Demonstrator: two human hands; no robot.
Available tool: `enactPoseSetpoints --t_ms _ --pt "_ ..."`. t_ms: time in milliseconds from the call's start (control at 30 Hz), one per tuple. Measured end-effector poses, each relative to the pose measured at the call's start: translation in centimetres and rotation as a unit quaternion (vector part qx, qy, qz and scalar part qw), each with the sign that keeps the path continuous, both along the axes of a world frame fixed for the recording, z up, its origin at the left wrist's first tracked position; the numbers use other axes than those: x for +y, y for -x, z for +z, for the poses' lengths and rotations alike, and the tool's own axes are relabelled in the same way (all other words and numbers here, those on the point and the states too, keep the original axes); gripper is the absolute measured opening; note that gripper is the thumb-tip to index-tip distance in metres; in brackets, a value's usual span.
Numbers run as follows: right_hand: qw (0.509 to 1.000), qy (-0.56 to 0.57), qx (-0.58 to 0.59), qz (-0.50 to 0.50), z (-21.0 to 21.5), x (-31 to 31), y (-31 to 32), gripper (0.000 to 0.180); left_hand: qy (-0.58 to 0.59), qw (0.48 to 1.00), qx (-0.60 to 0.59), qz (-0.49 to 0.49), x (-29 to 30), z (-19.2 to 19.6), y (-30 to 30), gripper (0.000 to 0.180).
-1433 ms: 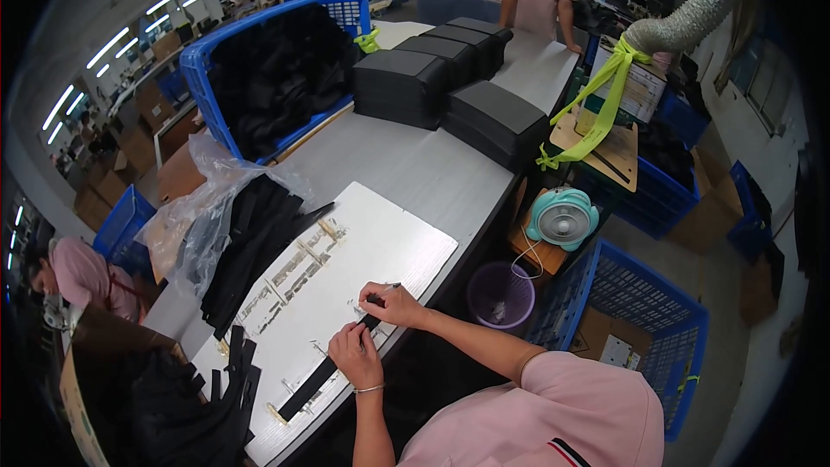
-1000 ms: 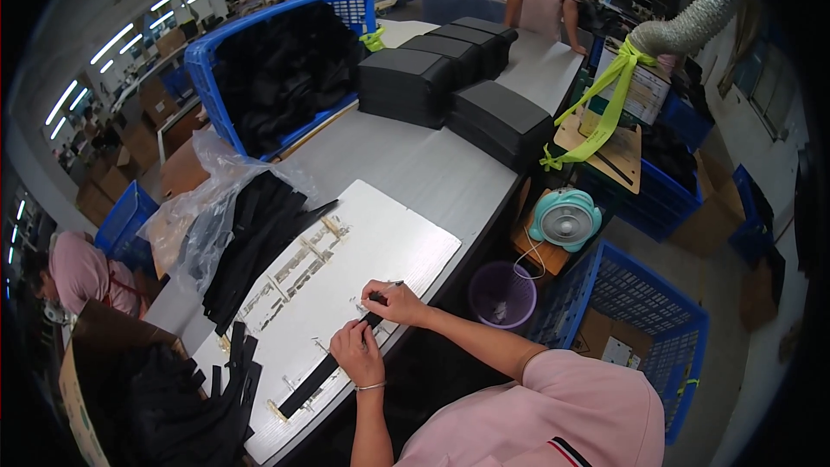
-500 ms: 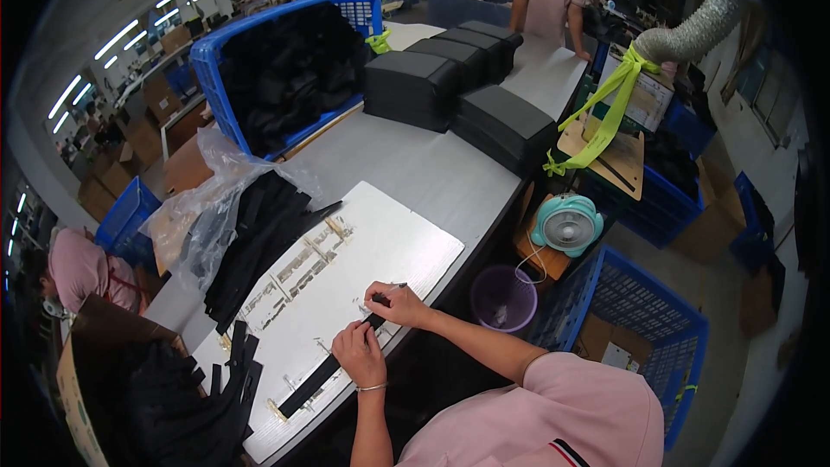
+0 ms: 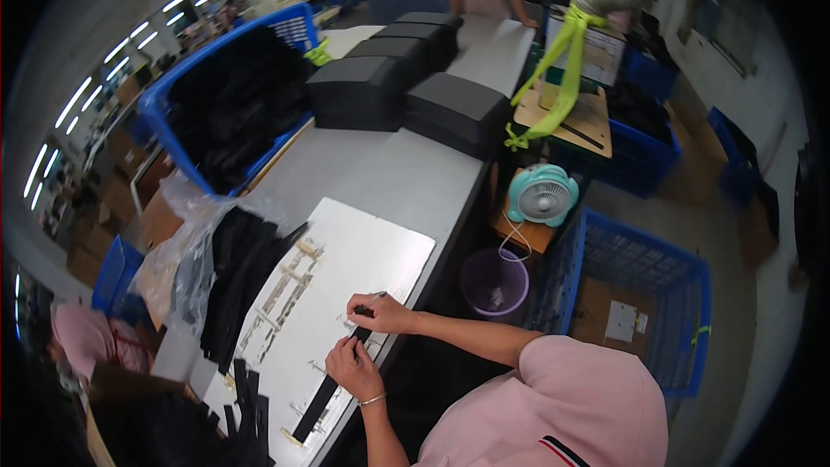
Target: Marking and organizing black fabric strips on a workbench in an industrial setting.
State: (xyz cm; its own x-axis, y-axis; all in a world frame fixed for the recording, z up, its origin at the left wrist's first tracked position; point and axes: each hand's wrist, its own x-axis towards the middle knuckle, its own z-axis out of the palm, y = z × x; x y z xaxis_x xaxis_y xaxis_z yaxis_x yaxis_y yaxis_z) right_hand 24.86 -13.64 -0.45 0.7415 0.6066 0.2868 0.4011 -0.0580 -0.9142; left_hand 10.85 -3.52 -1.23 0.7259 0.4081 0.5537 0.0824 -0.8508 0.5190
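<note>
Being pinched flat on the board [image 4: 363, 246]: black strap [image 4: 333, 385], by both hands [image 4: 353, 367] [image 4: 380, 312]. Likely light, limp; best gripped near its end.

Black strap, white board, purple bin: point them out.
black strap [image 4: 322, 402], head view, on its lower half past the hands
white board [image 4: 380, 246], head view, bare far part
purple bin [image 4: 477, 261], head view, near rim

A pink short-sleeved shirt with a dark-and-red striped collar edge; bare forearms; a thin bracelet [image 4: 373, 399] circles the left wrist.
</note>
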Motion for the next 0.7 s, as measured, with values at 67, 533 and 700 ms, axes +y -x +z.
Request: enactPoseSetpoints --t_ms 67,533,700 --pt "0.998 -0.063 0.007 -0.003 1.0 -1.0 0.8 0.012 0.0 1.0 0.012 -0.001 0.1 0.0 -0.1 0.011" --pt "0.822 -0.138 0.151 -0.532 -8.0 -38.8 5.5 0.014 0.004 1.0 0.014 0.008 0.5 -0.3 0.1 0.01" --pt "0.353 -0.036 0.195 -0.915 -15.7 -60.4 26.3 0.014 -0.009 1.0 0.013 0.0 0.7 -0.4 0.3 0.01"
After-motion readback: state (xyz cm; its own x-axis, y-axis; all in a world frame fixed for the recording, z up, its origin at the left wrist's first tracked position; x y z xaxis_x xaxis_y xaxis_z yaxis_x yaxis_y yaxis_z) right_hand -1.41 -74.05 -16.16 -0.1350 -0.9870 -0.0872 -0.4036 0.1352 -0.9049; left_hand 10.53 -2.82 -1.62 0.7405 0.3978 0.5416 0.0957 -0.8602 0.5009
